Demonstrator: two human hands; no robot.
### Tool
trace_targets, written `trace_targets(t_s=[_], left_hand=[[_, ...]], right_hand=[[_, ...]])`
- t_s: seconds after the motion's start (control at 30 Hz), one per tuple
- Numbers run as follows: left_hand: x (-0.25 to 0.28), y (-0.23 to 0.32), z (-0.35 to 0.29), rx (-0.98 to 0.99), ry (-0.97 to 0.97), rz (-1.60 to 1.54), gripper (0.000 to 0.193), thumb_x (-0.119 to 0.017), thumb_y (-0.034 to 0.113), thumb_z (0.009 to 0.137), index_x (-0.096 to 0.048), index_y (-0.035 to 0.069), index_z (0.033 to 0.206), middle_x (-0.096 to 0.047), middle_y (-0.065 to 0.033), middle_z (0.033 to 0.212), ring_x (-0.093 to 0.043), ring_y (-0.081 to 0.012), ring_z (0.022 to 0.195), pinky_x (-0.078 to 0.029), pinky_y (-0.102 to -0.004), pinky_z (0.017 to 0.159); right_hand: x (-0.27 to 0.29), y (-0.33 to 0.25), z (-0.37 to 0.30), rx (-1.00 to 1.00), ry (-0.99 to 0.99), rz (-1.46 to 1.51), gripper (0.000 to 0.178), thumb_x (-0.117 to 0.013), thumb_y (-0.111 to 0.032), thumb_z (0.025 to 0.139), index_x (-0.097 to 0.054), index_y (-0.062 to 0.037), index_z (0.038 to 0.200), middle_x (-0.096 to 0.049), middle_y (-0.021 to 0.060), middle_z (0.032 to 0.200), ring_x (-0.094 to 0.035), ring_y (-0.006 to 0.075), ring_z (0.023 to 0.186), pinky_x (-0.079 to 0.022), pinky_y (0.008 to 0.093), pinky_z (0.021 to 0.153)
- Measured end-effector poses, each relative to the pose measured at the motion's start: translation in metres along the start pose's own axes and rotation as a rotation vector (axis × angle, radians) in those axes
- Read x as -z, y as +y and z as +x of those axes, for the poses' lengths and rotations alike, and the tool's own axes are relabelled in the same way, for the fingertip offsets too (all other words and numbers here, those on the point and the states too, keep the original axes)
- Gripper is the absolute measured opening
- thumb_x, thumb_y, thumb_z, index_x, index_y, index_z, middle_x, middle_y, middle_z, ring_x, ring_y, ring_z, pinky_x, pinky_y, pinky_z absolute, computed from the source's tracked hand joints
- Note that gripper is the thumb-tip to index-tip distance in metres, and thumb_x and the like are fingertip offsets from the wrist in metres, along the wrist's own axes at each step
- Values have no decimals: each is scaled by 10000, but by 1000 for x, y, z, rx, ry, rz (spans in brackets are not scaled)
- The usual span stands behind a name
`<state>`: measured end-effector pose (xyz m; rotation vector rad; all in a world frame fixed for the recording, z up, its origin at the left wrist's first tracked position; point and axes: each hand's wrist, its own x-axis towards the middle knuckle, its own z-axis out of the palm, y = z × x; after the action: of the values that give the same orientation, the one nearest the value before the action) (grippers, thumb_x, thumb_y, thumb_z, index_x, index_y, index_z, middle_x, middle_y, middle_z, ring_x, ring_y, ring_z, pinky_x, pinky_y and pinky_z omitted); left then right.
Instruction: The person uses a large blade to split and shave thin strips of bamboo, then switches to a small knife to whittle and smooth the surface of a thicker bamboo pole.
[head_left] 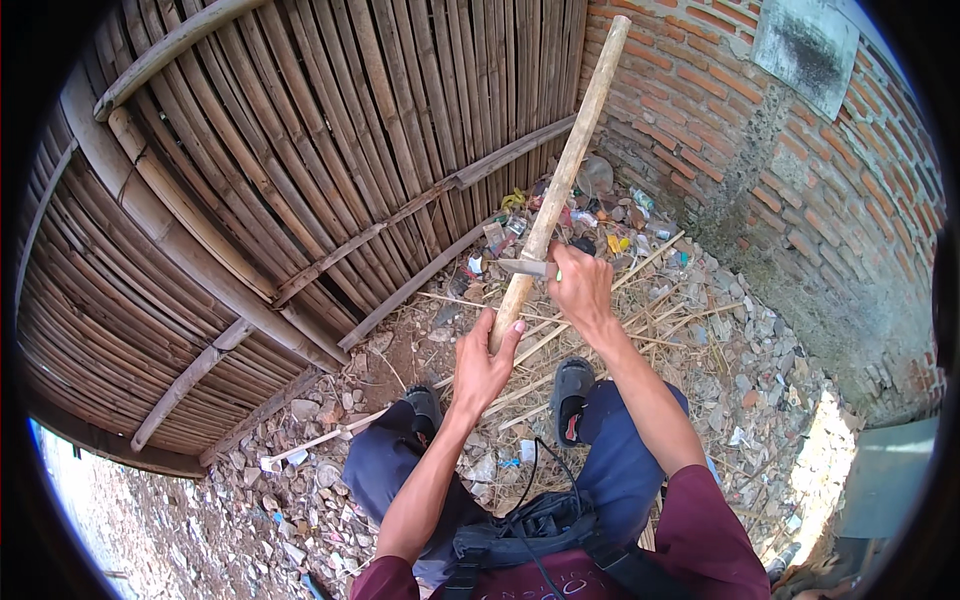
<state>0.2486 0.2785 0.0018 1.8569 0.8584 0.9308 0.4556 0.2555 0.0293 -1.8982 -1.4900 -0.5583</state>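
Note:
A long pale wooden pole (570, 160) slants up and away from me toward the corner of the walls. Around its near end my left hand (483, 362) is closed, thumb on the right side. My right hand (582, 290) grips a knife by its handle, a little farther up the pole. The knife's blade (525, 267) points left and lies across the pole, seemingly against its surface. Most of the handle is hidden in my right fist.
A bamboo-slat wall (400, 110) rises on the left and a brick wall (800, 190) on the right. Stones, straw and thin sticks (640, 275) cover the ground, with coloured litter (617, 243) in the corner. My shoes (572, 395) stand below the pole.

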Motion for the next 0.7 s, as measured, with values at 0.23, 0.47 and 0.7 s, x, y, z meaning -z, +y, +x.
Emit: trace_targets(t_s=[0.23,0.47,0.7], left_hand=[[0,-5,0,0,16,-21,356,-721,319,1021,-574,-2,973,-540,-149,640,-446,-180,591,-432,-404,588],[3,-6,-2,36,-56,-47,354,-720,320,1019,-610,-5,933,-542,-94,648,-460,-135,624,-403,-372,576],[-3,-14,-2,122,-93,-201,357,-675,334,1054,-631,4,927,-530,-2,659,-445,-86,626,-354,-327,555]], right_hand=[[-19,9,-7,-94,-200,265,101,-638,-72,837,-715,-8,842,-742,180,811,-748,366,721,-558,504,660],[-14,21,-17,-297,-534,795,270,-550,-128,912,-775,12,967,-739,140,794,-638,183,643,-510,372,648],[34,-1,-10,-521,-526,1354,387,-588,-188,1018,-717,-22,1343,-759,29,1011,-583,105,700,-487,313,692]])
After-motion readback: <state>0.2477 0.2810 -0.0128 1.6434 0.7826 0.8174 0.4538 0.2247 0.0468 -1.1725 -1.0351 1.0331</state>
